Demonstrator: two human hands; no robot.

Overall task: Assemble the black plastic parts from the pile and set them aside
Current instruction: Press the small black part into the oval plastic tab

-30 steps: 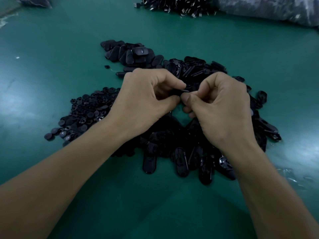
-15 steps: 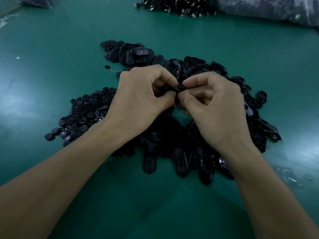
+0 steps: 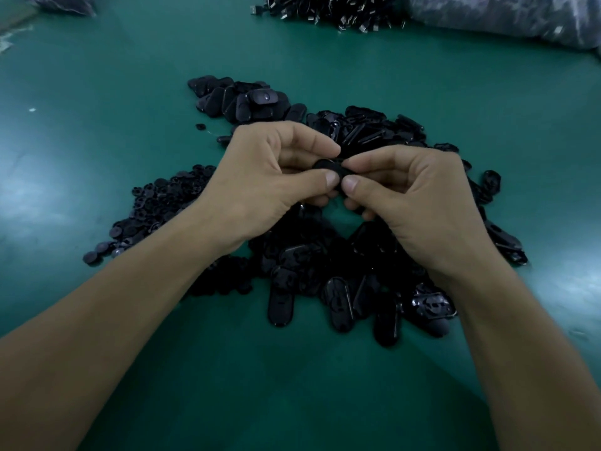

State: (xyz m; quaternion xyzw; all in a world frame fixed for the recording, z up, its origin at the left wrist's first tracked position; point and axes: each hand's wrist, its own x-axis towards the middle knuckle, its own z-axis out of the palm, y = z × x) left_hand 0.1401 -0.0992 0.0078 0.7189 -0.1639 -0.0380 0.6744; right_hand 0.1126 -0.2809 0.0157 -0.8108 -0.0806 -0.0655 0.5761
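My left hand (image 3: 273,180) and my right hand (image 3: 413,196) meet above the middle of the pile, both pinching one small black plastic part (image 3: 328,167) between thumbs and forefingers. Most of that part is hidden by my fingers. Under my hands lies a big pile of black oval shells (image 3: 325,278). To the left spreads a heap of small round black pieces (image 3: 156,206). Behind my left hand, at the far side, sits a group of assembled black parts (image 3: 247,99).
The green table (image 3: 97,92) carries all of it. At the far edge lies a heap of dark connectors with metal ends (image 3: 325,8), with a grey plastic bag (image 3: 504,17) beside it on the right. Another bag (image 3: 61,1) shows at the far left corner.
Both hands have shifted slightly while staying together. The black part now shows more between the fingertips, and my thumbs have come to press side by side on it.
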